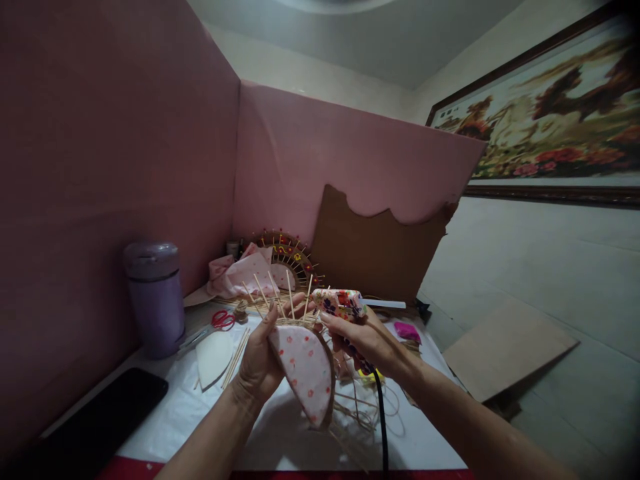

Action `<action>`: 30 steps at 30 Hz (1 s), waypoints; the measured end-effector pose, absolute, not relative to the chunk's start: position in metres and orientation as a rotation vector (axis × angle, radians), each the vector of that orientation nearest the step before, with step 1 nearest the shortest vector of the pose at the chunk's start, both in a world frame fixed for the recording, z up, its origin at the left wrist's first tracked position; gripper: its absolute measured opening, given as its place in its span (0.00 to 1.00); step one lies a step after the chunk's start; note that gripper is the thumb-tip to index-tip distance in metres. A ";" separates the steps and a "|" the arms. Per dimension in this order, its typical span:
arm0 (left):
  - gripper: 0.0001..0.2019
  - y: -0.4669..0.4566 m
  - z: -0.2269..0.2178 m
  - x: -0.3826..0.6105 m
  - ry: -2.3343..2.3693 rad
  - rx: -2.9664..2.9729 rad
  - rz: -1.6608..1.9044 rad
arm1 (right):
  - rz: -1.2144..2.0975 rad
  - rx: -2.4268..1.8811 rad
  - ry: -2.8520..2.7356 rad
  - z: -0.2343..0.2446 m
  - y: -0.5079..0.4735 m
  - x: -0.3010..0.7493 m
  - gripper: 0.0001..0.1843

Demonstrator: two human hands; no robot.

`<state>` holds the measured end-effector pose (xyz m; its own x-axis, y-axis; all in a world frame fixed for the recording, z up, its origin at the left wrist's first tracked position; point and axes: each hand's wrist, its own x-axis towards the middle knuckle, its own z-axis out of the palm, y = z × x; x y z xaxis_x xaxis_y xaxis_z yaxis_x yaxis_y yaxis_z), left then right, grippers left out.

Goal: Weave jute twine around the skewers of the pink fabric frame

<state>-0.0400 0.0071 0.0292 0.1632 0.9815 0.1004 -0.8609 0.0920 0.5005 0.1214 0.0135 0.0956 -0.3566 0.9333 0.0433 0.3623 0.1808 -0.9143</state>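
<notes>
My left hand [260, 357] grips a half-round piece covered in pink dotted cloth [306, 373], with several thin wooden sticks [280, 293] standing up from its flat edge. My right hand [365, 343] is wrapped round a glue gun with a floral pattern [340, 303]. Its nozzle end points left and sits at the stick-lined edge, right by my left thumb. A glue stick [385, 304] pokes out of the gun's back. The gun's black cord [383, 420] runs down toward me.
A purple flask [154, 297] stands at the left, a black phone [107, 417] in front of it. Red-handled scissors [220, 321], a white half-round cutout [213, 357], pink cloth [240, 273], a finished stick fan piece [287, 253] and cardboard [375, 250] lie behind. Pink partition walls enclose the table.
</notes>
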 end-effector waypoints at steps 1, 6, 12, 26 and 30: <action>0.25 0.007 0.029 -0.040 0.287 0.513 1.401 | 1.137 -1.236 -1.827 0.096 0.013 0.121 0.19; 0.27 0.006 0.030 -0.039 0.293 0.538 1.387 | 1.144 -1.306 -1.809 0.096 0.014 0.119 0.19; 0.25 0.006 0.031 -0.039 0.268 0.531 1.389 | 1.166 -1.275 -1.844 0.097 0.016 0.120 0.16; 0.26 0.008 0.027 -0.040 0.304 0.560 1.390 | 1.106 -1.296 -1.842 0.100 0.010 0.119 0.18; 0.24 0.008 0.027 -0.040 0.299 0.577 1.382 | 1.076 -1.317 -1.829 0.101 0.009 0.120 0.20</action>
<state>-0.0402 0.0085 0.0272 0.1803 0.9748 0.1317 -0.8333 0.0802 0.5470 0.1204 0.0087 0.1006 -0.2990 0.9537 0.0311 0.4361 0.1655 -0.8846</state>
